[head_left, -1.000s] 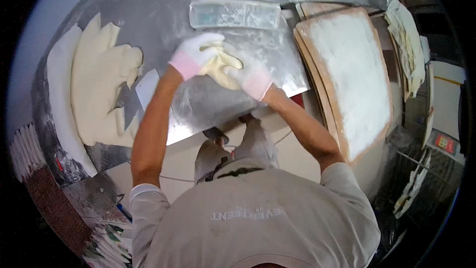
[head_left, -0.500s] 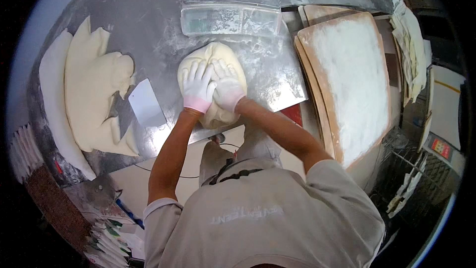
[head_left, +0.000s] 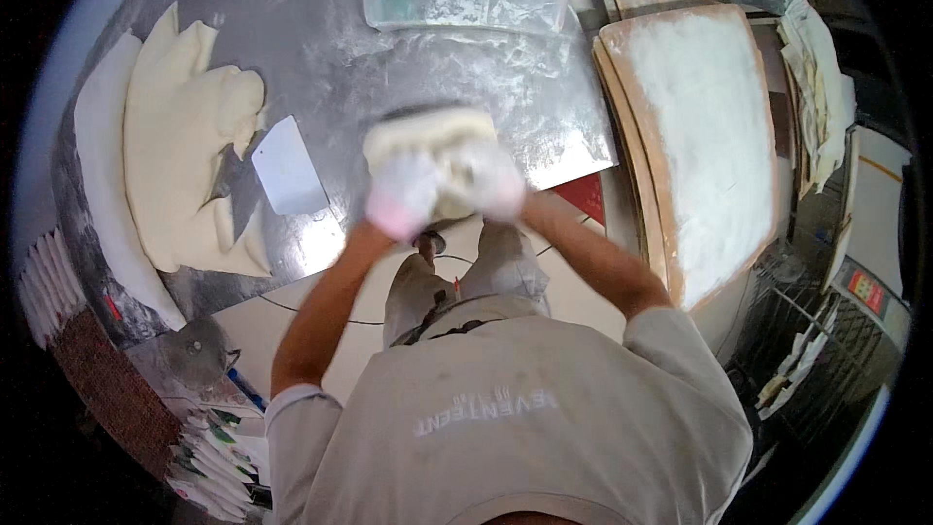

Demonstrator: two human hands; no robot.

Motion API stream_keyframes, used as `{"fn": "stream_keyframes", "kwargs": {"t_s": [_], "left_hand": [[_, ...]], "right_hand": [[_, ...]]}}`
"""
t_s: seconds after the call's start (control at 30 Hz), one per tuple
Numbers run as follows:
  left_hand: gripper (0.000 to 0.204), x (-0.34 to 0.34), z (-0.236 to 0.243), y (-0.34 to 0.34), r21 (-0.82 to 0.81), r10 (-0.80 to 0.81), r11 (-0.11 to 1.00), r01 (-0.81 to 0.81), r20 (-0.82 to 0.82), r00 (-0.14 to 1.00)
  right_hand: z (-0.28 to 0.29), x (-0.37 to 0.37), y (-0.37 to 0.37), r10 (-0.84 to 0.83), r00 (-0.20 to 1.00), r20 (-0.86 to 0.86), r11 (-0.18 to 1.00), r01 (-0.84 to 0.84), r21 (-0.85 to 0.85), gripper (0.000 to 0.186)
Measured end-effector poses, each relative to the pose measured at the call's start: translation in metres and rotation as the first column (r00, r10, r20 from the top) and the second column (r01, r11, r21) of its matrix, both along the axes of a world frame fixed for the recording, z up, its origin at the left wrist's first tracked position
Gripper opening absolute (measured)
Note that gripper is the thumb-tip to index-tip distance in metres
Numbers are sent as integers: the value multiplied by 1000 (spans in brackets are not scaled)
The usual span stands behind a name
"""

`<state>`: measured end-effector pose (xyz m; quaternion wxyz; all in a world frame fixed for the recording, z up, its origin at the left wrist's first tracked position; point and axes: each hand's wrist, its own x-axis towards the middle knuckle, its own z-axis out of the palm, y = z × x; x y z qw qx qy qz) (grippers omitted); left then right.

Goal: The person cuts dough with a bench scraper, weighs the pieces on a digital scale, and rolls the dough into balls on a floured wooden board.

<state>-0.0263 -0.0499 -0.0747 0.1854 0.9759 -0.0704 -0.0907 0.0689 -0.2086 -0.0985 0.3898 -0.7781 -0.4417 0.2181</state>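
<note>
A pale lump of dough [head_left: 432, 126] is at the front edge of the metal worktop, its far side bunched into a thick, blurred roll. My left hand [head_left: 405, 190], in a white glove with a pink cuff, is closed on the dough's left near part. On its right near part, my right hand [head_left: 491, 180], gloved the same way, is closed too. Motion blurs both hands and hides the separate fingers. To the left of the dough a white flat scraper [head_left: 292, 165] lies on the worktop.
A large torn-edged sheet of dough [head_left: 180, 156] lies at the left beside a long white strip [head_left: 112, 175]. Flour dusts the metal worktop [head_left: 321, 68]. Behind the dough is a clear plastic bin [head_left: 466, 0]. Floured wooden boards [head_left: 695, 136] lean stacked at the right.
My hands were flat on the rounded dough with fingers stretched. Now they are closed on it and nearer to me, and the dough is bunched up. The view has shifted slightly.
</note>
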Motion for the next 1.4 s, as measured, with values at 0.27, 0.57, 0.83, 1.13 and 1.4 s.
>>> {"fn": "stream_keyframes", "kwargs": {"t_s": [0.27, 0.57, 0.83, 1.13, 1.4], "left_hand": [[28, -27, -46, 10, 31, -51, 998, 52, -35, 998], [39, 85, 70, 63, -638, 210, 762, -108, 86, 974], [58, 69, -42, 37, -64, 324, 946, -318, 249, 913], [54, 74, -18, 57, -264, 413, 902, -342, 295, 862], [35, 129, -22, 80, -418, 421, 789, -450, -166, 892]], "right_hand": [[-35, -66, -17, -119, 899, 421, 989, 147, -33, 39], [115, 18, 20, -356, 934, 5, 934, 356, -6, 55], [-29, 9, 57, -201, 854, 480, 954, 282, -101, 60], [17, 68, 31, -141, 975, 170, 990, 141, 12, 65], [-18, 104, 82, -180, 972, -154, 977, 195, 89, 34]]}}
